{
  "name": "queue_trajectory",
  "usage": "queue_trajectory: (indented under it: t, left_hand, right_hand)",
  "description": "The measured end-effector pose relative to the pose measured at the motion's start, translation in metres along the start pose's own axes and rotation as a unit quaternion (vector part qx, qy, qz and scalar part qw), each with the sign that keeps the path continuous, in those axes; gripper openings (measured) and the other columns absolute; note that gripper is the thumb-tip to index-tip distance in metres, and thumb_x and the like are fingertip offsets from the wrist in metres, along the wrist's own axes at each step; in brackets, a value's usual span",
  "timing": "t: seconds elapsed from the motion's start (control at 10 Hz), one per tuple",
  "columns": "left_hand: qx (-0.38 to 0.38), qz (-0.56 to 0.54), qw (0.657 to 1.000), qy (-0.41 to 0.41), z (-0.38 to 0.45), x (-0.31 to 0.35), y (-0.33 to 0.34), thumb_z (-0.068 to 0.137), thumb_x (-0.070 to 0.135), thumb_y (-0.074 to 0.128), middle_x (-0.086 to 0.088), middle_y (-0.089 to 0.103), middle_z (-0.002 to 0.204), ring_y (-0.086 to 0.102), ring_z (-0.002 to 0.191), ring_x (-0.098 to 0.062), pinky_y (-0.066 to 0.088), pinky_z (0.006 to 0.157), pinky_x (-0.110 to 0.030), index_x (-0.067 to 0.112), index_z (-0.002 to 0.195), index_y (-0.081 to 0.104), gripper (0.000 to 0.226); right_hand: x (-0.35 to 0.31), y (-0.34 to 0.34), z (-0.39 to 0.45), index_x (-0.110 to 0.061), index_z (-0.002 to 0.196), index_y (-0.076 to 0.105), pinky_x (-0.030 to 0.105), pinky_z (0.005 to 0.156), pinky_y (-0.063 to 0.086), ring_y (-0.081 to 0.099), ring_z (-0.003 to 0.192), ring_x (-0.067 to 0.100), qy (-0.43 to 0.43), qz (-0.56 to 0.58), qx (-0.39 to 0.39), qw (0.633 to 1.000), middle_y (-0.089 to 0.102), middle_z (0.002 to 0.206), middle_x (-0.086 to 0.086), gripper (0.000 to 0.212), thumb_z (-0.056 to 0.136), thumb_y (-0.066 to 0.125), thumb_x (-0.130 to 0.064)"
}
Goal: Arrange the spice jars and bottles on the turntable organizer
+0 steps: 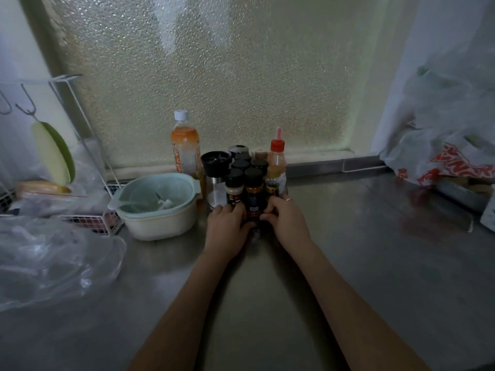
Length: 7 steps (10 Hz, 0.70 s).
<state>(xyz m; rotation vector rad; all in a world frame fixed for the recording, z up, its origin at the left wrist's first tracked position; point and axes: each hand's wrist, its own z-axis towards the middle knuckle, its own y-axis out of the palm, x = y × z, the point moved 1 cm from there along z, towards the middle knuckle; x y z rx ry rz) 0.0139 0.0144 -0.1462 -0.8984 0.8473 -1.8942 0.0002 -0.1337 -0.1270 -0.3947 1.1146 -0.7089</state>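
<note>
The tightly packed spice jars (245, 183) are cupped low at six o'clock by the left hand (227, 226) and right hand (282, 219), fingers curled; top-heavy, slippery, best steadied at the base.

A steel counter (348, 263) fills the lower part of the view, dull and faintly reflective. Behind it stands a wide pane of pebbled frosted glass (214, 76), which lets in dim, greenish daylight; nothing shows clearly through it. A pale frame (360, 103) borders the pane on the right, and a low steel ledge (334, 164) runs along its foot. A white wall (401, 62) rises at the right, and another pale wall (13, 49) at the far left. The room is dim overall, brightest at the glass.
</note>
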Motion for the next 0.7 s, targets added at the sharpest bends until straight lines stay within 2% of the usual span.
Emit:
queue_trajectory:
  t: [0.1, 0.2, 0.3, 0.4, 0.6, 0.7]
  left_hand:
    - [0.004, -0.005, 1.0, 0.011, 0.001, -0.007, 0.002, 0.084, 0.039, 0.062, -0.01, 0.065, 0.095, 0.053, 0.088, -0.029, 0.042, 0.076, -0.038, 0.013, 0.093, 0.055, 0.028]
    - [-0.002, -0.028, 1.0, -0.014, 0.001, -0.007, 0.0, 0.082, 0.037, 0.065, -0.009, 0.065, 0.095, 0.054, 0.089, -0.03, 0.042, 0.078, -0.04, 0.013, 0.093, 0.052, 0.03]
    - [-0.009, -0.038, 0.999, -0.03, 0.001, -0.012, -0.001, 0.082, 0.038, 0.066, -0.009, 0.065, 0.098, 0.054, 0.093, -0.03, 0.042, 0.082, -0.041, 0.013, 0.096, 0.05, 0.033]
    - [-0.006, -0.037, 0.998, -0.043, 0.0, -0.016, -0.004, 0.082, 0.038, 0.067, -0.01, 0.066, 0.097, 0.055, 0.094, -0.031, 0.04, 0.08, -0.041, 0.012, 0.095, 0.051, 0.034]
    - [0.005, -0.089, 0.995, -0.053, -0.009, -0.014, -0.01, 0.078, 0.029, 0.069, -0.01, 0.065, 0.095, 0.056, 0.093, -0.032, 0.044, 0.078, -0.041, 0.011, 0.094, 0.05, 0.031]
    - [0.073, -0.128, 0.988, -0.036, -0.01, -0.011, -0.022, 0.078, 0.025, 0.064, -0.012, 0.064, 0.1, 0.058, 0.093, -0.032, 0.049, 0.078, -0.044, 0.009, 0.103, 0.053, 0.032]
  right_hand:
    - [0.007, 0.005, 0.003, -0.011, 0.069, 0.053, 0.035, 0.069, 0.044, 0.054, 0.077, 0.025, -0.012, 0.017, 0.009, 1.0, 0.056, 0.088, 0.013, 0.021, 0.075, 0.073, -0.009]
    - [0.007, 0.008, 0.0, -0.008, 0.071, 0.056, 0.034, 0.068, 0.044, 0.054, 0.077, 0.024, -0.014, 0.019, 0.025, 0.999, 0.056, 0.088, 0.012, 0.017, 0.076, 0.072, -0.01]
    - [0.005, 0.012, -0.001, -0.009, 0.072, 0.056, 0.033, 0.066, 0.043, 0.053, 0.077, 0.023, -0.039, 0.015, 0.026, 0.999, 0.056, 0.087, 0.011, 0.017, 0.078, 0.072, -0.012]
    - [0.004, 0.015, -0.002, -0.01, 0.075, 0.056, 0.027, 0.063, 0.036, 0.05, 0.076, 0.018, -0.054, 0.009, 0.028, 0.998, 0.054, 0.088, 0.007, 0.015, 0.079, 0.071, -0.013]
    - [0.007, 0.021, -0.005, -0.014, 0.079, 0.057, 0.023, 0.063, 0.033, 0.048, 0.075, 0.014, -0.068, -0.007, 0.039, 0.997, 0.054, 0.091, 0.006, 0.013, 0.081, 0.07, -0.018]
    - [0.007, 0.016, -0.005, -0.016, 0.091, 0.065, 0.023, 0.066, 0.039, 0.056, 0.081, 0.018, -0.076, 0.012, 0.045, 0.996, 0.06, 0.096, 0.006, 0.006, 0.087, 0.063, -0.02]
